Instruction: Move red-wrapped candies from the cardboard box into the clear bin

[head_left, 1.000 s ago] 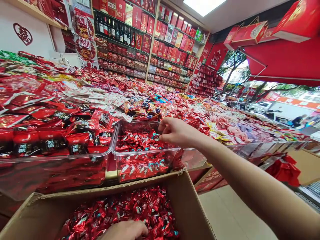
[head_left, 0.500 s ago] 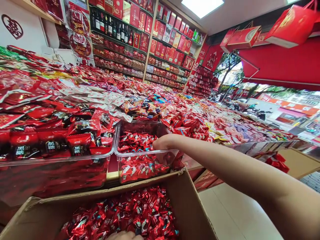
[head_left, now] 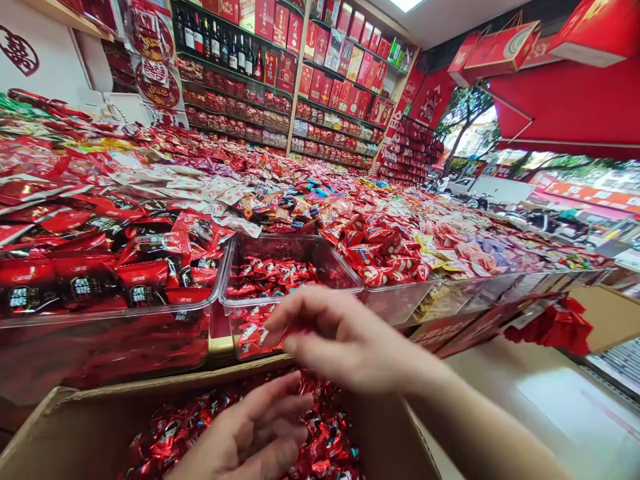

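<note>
A broad display counter (head_left: 390,305) spreads out in front, heaped with wrapped candies. Its near edge has a clear plastic bin (head_left: 243,302) of small red candies (head_left: 273,270), well below the rim. Just left of it lie larger red-and-black packets (head_left: 85,285); just right, red twisted packets (head_left: 395,248). White packets (head_left: 215,189) lie farther back, with pink and lilac ones (head_left: 480,253) towards the street side.

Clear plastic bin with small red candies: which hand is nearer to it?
Right. The right hand is at the front side of the bin; the left hand is lower, over the cardboard box.
</note>
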`<action>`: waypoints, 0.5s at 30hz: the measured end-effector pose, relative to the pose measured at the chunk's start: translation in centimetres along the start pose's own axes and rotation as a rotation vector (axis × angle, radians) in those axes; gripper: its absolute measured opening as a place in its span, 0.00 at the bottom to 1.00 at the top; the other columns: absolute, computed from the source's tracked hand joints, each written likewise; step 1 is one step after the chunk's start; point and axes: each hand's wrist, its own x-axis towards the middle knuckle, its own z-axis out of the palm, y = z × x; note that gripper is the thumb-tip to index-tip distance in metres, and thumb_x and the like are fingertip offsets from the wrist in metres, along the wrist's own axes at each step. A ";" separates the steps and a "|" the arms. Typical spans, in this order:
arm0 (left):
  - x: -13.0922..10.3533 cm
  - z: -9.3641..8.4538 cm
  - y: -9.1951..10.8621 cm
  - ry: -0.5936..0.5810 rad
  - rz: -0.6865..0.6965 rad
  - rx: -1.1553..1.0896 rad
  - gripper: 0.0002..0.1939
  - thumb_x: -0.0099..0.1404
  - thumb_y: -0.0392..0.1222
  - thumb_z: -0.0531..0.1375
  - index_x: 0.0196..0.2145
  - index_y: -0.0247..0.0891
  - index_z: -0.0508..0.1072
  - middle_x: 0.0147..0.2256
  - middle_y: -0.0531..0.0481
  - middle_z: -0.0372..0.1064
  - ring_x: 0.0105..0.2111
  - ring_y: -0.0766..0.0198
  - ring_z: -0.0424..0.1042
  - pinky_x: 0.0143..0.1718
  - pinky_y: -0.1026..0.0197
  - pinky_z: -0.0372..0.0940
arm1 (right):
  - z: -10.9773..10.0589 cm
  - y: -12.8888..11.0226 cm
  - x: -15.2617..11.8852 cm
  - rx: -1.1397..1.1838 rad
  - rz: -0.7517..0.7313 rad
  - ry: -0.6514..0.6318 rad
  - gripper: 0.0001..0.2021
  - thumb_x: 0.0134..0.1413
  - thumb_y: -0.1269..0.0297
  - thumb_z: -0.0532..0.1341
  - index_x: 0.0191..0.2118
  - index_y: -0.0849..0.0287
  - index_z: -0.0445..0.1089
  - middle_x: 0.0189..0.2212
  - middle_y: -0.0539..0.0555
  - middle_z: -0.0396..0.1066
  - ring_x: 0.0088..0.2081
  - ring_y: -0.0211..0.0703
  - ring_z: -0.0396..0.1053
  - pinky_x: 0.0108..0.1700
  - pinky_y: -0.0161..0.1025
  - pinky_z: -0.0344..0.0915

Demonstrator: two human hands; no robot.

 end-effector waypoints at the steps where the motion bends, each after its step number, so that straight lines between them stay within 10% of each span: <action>1: 0.0 0.5 0.4 0.024 -0.006 -0.166 0.25 0.51 0.48 0.63 0.48 0.49 0.65 0.47 0.51 0.69 0.46 0.58 0.67 0.46 0.56 0.62 | 1.5 1.2 -1.0 0.070 0.013 0.073 0.10 0.46 0.76 0.54 0.35 0.60 0.66 0.32 0.50 0.68 0.35 0.34 0.66 0.38 0.32 0.63; 7: 0.0 2.6 1.8 0.190 -0.186 -0.540 0.14 0.48 0.46 0.66 0.33 0.40 0.73 0.28 0.54 0.74 0.29 0.66 0.72 0.30 0.67 0.65 | 5.2 5.9 -3.3 0.504 0.013 0.224 0.10 0.47 0.70 0.58 0.39 0.59 0.63 0.35 0.54 0.69 0.38 0.38 0.68 0.41 0.39 0.65; 11: 0.2 2.5 1.6 0.379 -0.121 -0.366 0.16 0.42 0.42 0.69 0.30 0.41 0.71 0.22 0.60 0.70 0.24 0.72 0.69 0.29 0.70 0.65 | 4.4 6.0 -3.9 0.443 -0.006 0.313 0.18 0.43 0.70 0.61 0.43 0.57 0.62 0.43 0.54 0.65 0.45 0.39 0.64 0.46 0.39 0.62; 15: 0.7 1.4 1.3 0.474 0.049 -0.122 0.18 0.41 0.42 0.70 0.30 0.40 0.69 0.27 0.58 0.71 0.29 0.70 0.69 0.30 0.73 0.66 | 4.0 6.3 -3.6 0.580 0.195 0.403 0.17 0.31 0.71 0.68 0.33 0.59 0.65 0.30 0.49 0.67 0.33 0.34 0.66 0.35 0.32 0.65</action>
